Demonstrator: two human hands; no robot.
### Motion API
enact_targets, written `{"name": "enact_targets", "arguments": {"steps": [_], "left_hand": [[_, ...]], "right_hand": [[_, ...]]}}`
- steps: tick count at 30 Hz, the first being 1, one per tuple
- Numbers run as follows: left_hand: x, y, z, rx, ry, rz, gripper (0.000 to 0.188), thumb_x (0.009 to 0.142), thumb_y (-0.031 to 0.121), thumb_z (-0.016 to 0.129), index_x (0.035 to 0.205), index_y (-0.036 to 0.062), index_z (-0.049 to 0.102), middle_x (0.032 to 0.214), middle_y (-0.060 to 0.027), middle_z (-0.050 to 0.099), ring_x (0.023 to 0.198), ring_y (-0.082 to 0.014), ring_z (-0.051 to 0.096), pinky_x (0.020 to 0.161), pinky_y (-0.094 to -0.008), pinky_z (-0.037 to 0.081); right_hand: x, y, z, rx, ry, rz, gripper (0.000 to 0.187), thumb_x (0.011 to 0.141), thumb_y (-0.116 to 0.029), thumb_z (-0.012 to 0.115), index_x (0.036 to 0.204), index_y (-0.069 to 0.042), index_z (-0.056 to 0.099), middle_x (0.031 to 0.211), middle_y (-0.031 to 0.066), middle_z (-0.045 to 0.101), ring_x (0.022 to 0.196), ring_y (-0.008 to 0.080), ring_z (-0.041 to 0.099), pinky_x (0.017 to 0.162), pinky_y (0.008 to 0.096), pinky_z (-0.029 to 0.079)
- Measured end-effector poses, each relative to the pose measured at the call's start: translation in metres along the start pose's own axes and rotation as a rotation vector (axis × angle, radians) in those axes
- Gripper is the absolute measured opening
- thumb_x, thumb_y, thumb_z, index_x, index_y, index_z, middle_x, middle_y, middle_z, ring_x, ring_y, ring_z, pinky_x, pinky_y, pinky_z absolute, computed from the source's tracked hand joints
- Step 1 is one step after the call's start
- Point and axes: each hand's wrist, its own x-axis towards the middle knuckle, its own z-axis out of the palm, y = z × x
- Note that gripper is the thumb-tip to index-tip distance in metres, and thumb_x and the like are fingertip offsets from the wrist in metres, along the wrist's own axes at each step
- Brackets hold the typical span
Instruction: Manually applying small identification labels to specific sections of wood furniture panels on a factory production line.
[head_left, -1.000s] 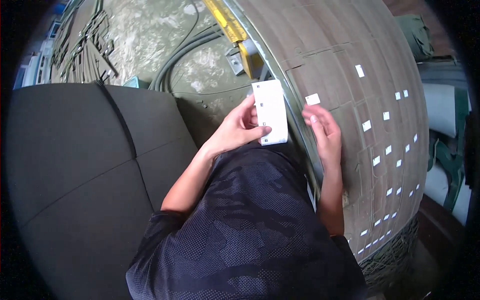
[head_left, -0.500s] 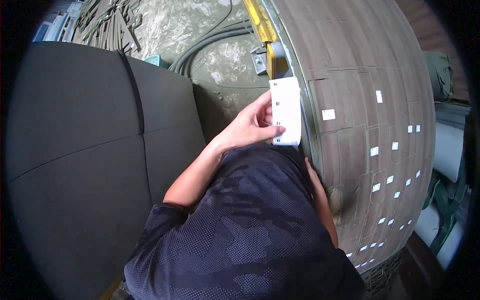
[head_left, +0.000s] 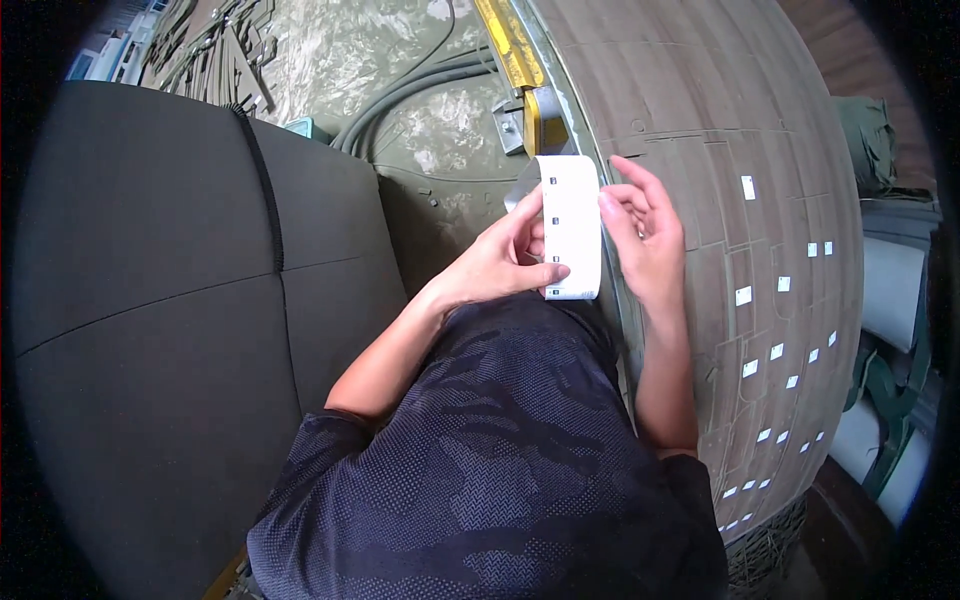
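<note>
My left hand (head_left: 490, 262) grips a white strip of labels (head_left: 573, 225) in front of my body, thumb on its face near the lower end. The strip bends back at its top and carries small dark printed marks along one side. My right hand (head_left: 655, 240) is raised at the strip's right edge with its fingers apart; I cannot tell whether the thumb touches the strip. Beneath that hand lies a brownish sheet (head_left: 680, 85) with cut outlines. Several small white labels (head_left: 743, 296) lie spread over it.
A big dark grey padded block (head_left: 150, 240) stands on my left. Ahead are a yellow machine rail (head_left: 512, 45) along the table edge, a metal bracket (head_left: 508, 125) and thick hoses (head_left: 410, 88) on the worn floor. White rolls (head_left: 893, 300) sit beyond the table at right.
My right hand has come up from low beside my body to the strip's right edge. The strip's top now curls back behind it, and my left hand keeps its hold.
</note>
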Motion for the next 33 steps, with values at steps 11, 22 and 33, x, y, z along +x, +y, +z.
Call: {"name": "enact_targets", "arguments": {"steps": [11,22,33], "left_hand": [[-0.004,0.003,-0.006,-0.056,-0.061,0.006,0.094,0.091,-0.008,0.073,0.167,0.0074,0.020,0.127,-0.0063,0.065,0.109,-0.0103,0.065,0.090,-0.0283,0.056],[0.006,-0.002,-0.006,-0.075,-0.003,0.064,0.079,0.092,0.000,0.077,0.160,0.0027,0.036,0.127,-0.0071,0.066,0.110,-0.0132,0.066,0.096,-0.0319,0.057],[0.048,-0.026,-0.007,-0.178,0.460,-0.305,0.030,0.103,0.030,0.066,0.112,0.0036,0.076,0.096,-0.0025,0.075,0.083,-0.0112,0.069,0.074,-0.0296,0.056]], "right_hand": [[-0.002,-0.003,0.009,-0.023,0.003,-0.034,0.039,0.101,-0.003,0.067,0.139,0.003,0.059,0.098,0.0013,0.070,0.089,0.0052,0.062,0.083,0.0223,0.049],[-0.009,0.006,0.002,-0.047,0.050,0.020,0.034,0.101,-0.002,0.067,0.135,0.002,0.066,0.099,0.0003,0.070,0.089,0.0044,0.062,0.081,0.0208,0.050],[-0.003,0.039,-0.015,-0.491,0.008,-0.213,0.025,0.091,-0.006,0.075,0.115,-0.003,0.075,0.096,0.0123,0.075,0.085,0.0247,0.071,0.082,0.0355,0.055]]}}
